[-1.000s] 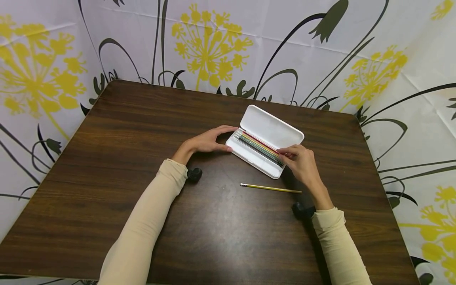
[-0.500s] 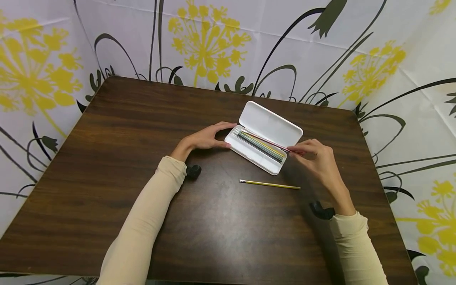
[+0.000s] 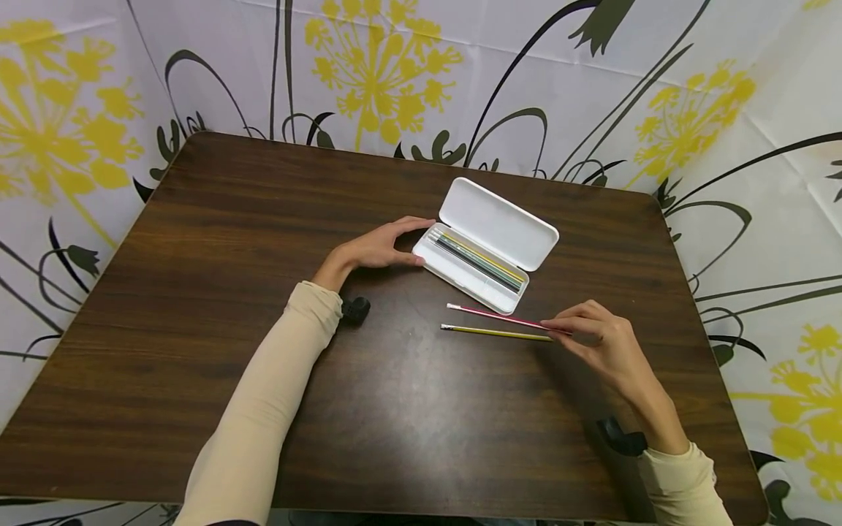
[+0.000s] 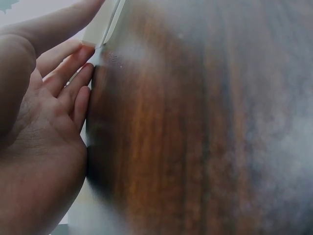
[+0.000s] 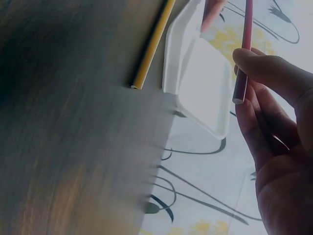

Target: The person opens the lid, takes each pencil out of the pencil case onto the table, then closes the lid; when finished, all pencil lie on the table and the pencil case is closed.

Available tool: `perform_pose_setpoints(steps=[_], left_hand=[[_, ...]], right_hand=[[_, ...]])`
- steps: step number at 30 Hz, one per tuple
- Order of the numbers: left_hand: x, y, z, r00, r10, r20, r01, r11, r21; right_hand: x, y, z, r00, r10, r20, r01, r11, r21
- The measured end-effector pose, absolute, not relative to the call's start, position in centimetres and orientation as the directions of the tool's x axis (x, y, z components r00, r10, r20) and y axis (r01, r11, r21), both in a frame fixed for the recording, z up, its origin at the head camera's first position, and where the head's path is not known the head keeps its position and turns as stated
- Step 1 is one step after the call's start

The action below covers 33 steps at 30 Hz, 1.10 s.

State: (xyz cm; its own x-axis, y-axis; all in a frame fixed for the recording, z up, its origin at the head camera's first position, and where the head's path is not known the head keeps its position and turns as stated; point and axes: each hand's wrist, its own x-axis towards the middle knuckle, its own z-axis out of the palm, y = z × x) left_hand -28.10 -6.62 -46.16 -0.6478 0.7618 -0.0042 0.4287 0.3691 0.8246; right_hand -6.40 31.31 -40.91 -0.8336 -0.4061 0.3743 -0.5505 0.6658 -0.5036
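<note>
The white pencil case (image 3: 498, 221) lies with its lid raised, a little right of the table's middle. Several pencils (image 3: 475, 260), green-grey and yellow, lie side by side in it. My left hand (image 3: 373, 247) holds the case's left end between thumb and forefinger; its other fingers are seen beside the case (image 4: 95, 33) in the left wrist view. With thumb and fingertips, my right hand (image 3: 608, 347) pinches a red pencil (image 3: 496, 315) near its unsharpened end. That pencil's white eraser points left. Just in front of it, a yellow pencil (image 3: 493, 332) lies on the table.
A dark wood table (image 3: 263, 219) carries everything. Behind it and at its sides hangs a white cloth (image 3: 500, 66) with yellow and dark flower prints. A black wrist camera (image 3: 356, 311) sits under the left wrist, another (image 3: 621, 438) by the right.
My right hand has drawn the red pencil out of the case and brought it toward me, beside the yellow pencil. My left hand has stayed at the case's left end.
</note>
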Motion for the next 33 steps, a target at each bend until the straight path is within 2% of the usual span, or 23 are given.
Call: perform_pose_setpoints(steps=[13, 21, 27, 33], left_hand=[[-28.3, -6.7, -46.1, -0.646, 0.763, 0.002, 0.41, 0.344, 0.845], [-28.2, -6.7, -45.6, -0.645, 0.764, 0.0, 0.43, 0.363, 0.827], [-28.0, -6.8, -45.7, -0.644, 0.765, 0.002, 0.427, 0.357, 0.831], [-27.9, -6.8, -46.0, -0.638, 0.77, 0.01, 0.415, 0.332, 0.847]], right_hand=[[-7.1, 31.3, -43.9, -0.783, -0.522, 0.339, -0.622, 0.635, -0.458], [-7.2, 31.3, -44.5, -0.795, -0.532, 0.291, -0.604, 0.649, -0.463], [-7.0, 31.3, -44.8, -0.82, -0.489, 0.297, -0.57, 0.662, -0.487], [-7.5, 31.3, -43.7, -0.876, -0.323, 0.359, -0.476, 0.703, -0.529]])
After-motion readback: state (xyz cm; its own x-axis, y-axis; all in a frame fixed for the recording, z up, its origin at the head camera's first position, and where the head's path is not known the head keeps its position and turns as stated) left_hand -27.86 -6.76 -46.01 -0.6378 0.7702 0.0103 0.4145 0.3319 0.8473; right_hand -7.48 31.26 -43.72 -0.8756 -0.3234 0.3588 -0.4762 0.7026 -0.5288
